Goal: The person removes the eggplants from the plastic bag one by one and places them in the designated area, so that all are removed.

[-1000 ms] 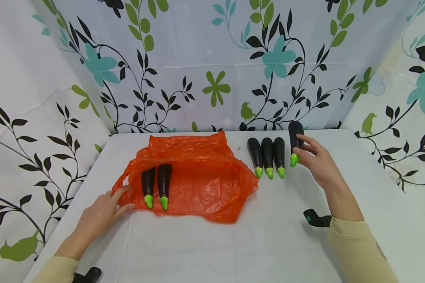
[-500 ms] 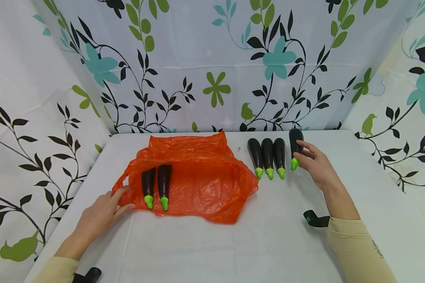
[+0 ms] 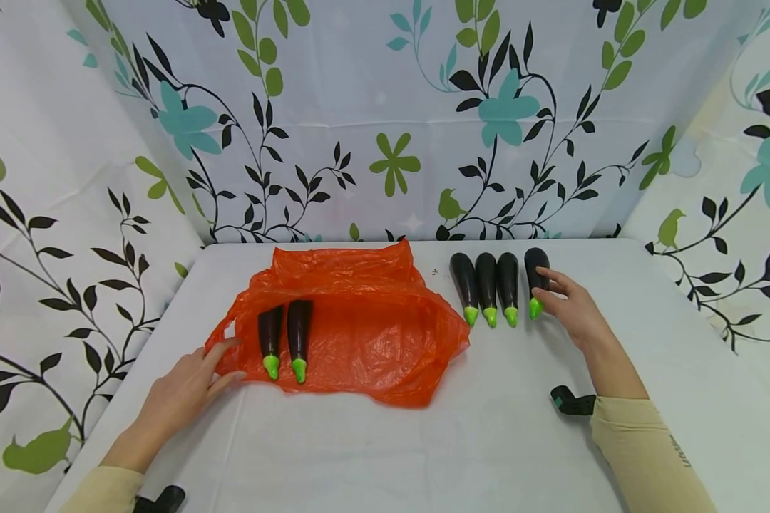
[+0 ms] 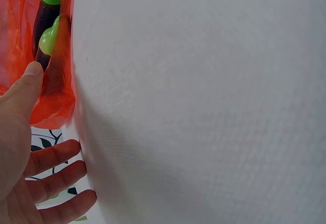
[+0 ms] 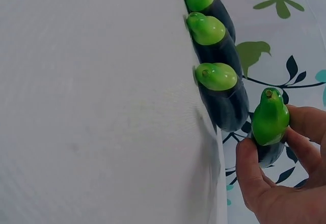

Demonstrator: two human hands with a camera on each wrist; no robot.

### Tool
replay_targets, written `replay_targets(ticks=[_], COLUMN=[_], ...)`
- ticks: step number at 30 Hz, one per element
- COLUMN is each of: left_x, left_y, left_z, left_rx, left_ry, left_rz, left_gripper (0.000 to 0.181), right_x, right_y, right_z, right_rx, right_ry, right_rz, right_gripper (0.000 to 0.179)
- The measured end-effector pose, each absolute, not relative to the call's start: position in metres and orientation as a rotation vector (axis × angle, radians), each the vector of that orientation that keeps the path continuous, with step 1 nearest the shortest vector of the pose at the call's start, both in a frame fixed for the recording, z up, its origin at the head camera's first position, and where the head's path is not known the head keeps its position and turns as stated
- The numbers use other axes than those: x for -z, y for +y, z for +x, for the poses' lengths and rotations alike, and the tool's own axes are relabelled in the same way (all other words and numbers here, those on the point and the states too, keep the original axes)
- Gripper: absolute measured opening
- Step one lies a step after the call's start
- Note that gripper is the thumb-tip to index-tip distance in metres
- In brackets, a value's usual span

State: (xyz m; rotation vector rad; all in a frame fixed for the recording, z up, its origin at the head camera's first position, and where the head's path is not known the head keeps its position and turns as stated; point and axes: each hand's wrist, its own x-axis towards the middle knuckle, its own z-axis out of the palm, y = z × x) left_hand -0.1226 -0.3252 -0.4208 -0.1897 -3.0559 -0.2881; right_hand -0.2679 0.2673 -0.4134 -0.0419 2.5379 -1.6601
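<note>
In the head view my right hand (image 3: 572,305) pinches a dark eggplant (image 3: 537,267) with a bright green cap between thumb and fingers. It is at the right end of a row of three others (image 3: 485,279), close beside them with a small gap. The right wrist view shows its green cap (image 5: 270,117) toward the camera. My left hand (image 3: 182,388) touches the left edge of an orange plastic bag (image 3: 372,342), its thumb and fingers spread apart. Two more eggplants (image 3: 299,328) lie at the bag's left, their upper ends covered by its film.
A white-covered table (image 3: 372,456) lies under everything. Its far edge meets a patterned curtain (image 3: 334,85) just behind the eggplants, and similar cloth hangs at both sides. Black wrist camera mounts (image 3: 572,401) stick out from the sleeves.
My right hand has brought its eggplant down and slightly nearer, level with the row of three. The left hand and the bag have stayed in place.
</note>
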Motion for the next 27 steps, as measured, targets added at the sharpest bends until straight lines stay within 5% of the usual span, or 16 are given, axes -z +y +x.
replay_targets(ticks=[27], left_x=[0.419], left_y=[-0.325], left_z=[-0.122], left_rx=[0.279], left_ry=[-3.040], left_rz=[-0.211], left_gripper=[0.060], right_x=[0.428], right_y=[0.272], right_z=[-0.276], right_rx=[1.501], right_ry=[2.525], right_rz=[-0.059], right_gripper=[0.066])
